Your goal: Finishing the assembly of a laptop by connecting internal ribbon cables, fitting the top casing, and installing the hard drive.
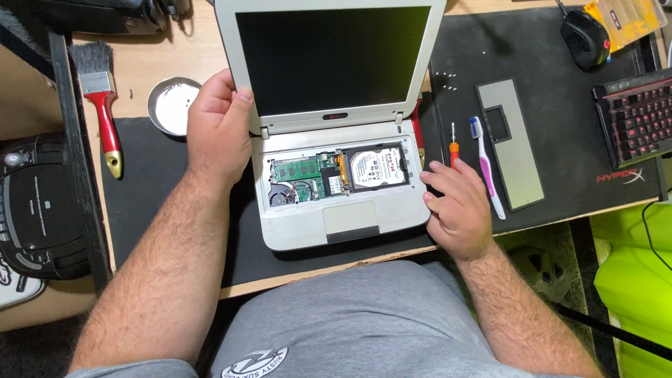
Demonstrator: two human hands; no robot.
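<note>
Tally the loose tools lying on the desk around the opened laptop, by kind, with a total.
Paintbrush, red handle: 1
Small screwdriver, orange handle: 1
Toothbrush, pink and white: 1
Round metal dish: 1
Total: 4

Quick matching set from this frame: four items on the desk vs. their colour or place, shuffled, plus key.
1. paintbrush
2. toothbrush
3. metal dish
4. left hand

A. pink handle, right of the laptop
B. grips the screen's left edge
C. red handle, far left
D. round, silver, beside the left hand

Pairs: 1-C, 2-A, 3-D, 4-B
</note>
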